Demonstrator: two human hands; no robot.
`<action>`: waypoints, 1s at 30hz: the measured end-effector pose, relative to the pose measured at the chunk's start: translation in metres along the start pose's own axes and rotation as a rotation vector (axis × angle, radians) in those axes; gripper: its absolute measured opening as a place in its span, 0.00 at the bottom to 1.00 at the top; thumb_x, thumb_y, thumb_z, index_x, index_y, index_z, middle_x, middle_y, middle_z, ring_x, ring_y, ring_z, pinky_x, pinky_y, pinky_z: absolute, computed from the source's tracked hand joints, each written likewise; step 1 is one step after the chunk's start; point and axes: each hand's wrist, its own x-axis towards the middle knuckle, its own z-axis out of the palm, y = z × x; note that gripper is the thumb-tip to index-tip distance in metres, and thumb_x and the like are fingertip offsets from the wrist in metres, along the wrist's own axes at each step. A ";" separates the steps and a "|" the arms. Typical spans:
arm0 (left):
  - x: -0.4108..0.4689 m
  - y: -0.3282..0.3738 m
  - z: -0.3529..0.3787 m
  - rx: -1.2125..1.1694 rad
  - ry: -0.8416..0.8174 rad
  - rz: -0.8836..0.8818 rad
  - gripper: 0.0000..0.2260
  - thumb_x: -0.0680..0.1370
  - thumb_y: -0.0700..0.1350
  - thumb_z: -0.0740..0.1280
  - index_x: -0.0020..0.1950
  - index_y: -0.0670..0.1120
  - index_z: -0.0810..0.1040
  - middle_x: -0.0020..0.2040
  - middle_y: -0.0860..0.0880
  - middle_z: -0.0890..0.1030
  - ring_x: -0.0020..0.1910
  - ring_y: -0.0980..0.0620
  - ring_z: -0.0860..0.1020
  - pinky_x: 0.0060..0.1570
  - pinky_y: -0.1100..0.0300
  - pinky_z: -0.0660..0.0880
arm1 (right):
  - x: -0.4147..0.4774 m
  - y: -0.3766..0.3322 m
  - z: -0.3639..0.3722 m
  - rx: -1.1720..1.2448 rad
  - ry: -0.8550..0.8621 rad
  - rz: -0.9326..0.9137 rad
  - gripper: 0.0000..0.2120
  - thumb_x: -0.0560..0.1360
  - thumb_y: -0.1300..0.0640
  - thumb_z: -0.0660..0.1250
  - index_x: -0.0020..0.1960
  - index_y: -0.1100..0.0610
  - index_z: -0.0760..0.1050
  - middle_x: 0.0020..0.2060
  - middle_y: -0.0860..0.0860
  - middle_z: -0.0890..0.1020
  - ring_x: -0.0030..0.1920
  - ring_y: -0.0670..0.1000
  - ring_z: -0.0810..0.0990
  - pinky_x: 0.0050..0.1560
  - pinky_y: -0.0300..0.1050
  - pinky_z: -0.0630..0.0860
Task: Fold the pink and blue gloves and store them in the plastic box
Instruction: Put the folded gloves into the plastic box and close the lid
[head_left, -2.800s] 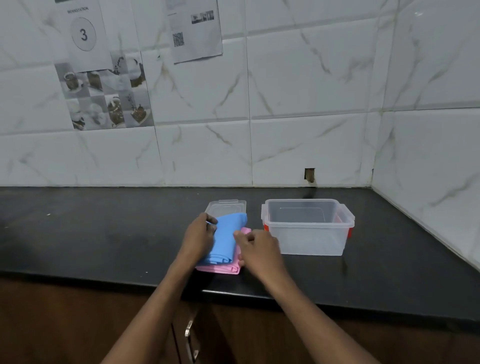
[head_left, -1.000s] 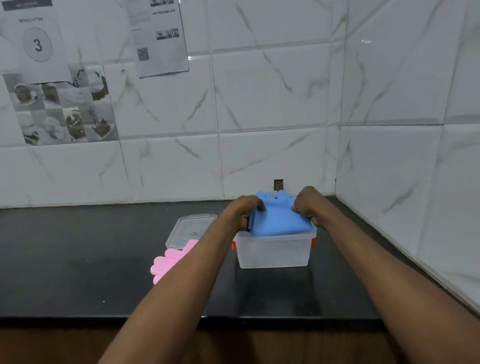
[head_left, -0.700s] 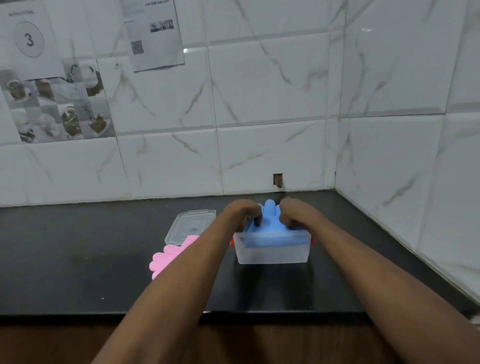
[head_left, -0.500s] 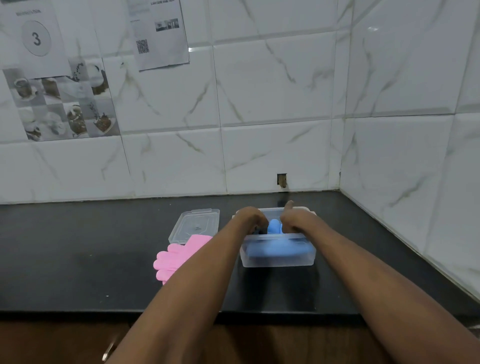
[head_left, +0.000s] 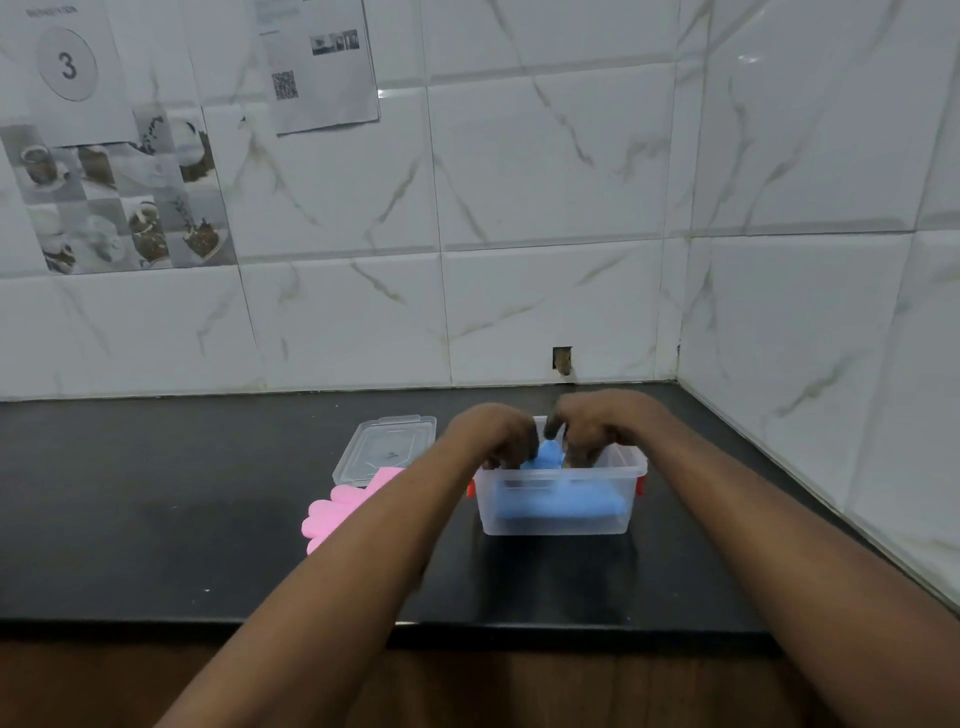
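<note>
The clear plastic box (head_left: 556, 522) with red clips stands on the black counter. The folded blue glove (head_left: 561, 503) lies inside it, with a tip sticking up at the rim. My left hand (head_left: 493, 434) and my right hand (head_left: 597, 421) both reach down into the box, fingers curled onto the blue glove. The pink glove (head_left: 337, 506) lies flat on the counter to the left of the box, partly hidden by my left forearm.
The box's clear lid (head_left: 387, 447) lies on the counter behind the pink glove. White tiled walls close the back and the right side, meeting at a corner. The counter's front edge (head_left: 571, 631) runs below the box, with wooden cabinets under it.
Both hands carried the blue glove from the stack on the counter over to the box and pushed it down inside. The pink glove stayed on the counter.
</note>
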 end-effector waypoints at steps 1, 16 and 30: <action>0.002 -0.002 0.003 0.040 -0.015 -0.022 0.22 0.76 0.35 0.62 0.69 0.46 0.73 0.50 0.45 0.79 0.36 0.51 0.76 0.43 0.56 0.76 | -0.001 0.001 0.001 0.048 -0.087 0.004 0.32 0.73 0.65 0.70 0.74 0.57 0.64 0.67 0.58 0.74 0.48 0.51 0.80 0.50 0.43 0.80; 0.000 0.000 0.015 -0.022 0.008 -0.097 0.09 0.75 0.41 0.68 0.53 0.39 0.80 0.39 0.47 0.76 0.37 0.49 0.76 0.33 0.59 0.71 | 0.021 0.003 0.021 -0.277 -0.156 0.088 0.43 0.65 0.48 0.77 0.76 0.47 0.61 0.70 0.53 0.70 0.60 0.54 0.74 0.55 0.51 0.71; -0.097 -0.098 0.054 -0.343 0.664 -0.420 0.09 0.74 0.34 0.61 0.49 0.36 0.80 0.48 0.36 0.84 0.47 0.38 0.82 0.47 0.52 0.79 | -0.073 -0.054 0.018 0.729 0.400 -0.257 0.05 0.74 0.70 0.64 0.44 0.70 0.79 0.35 0.65 0.84 0.35 0.60 0.85 0.43 0.55 0.84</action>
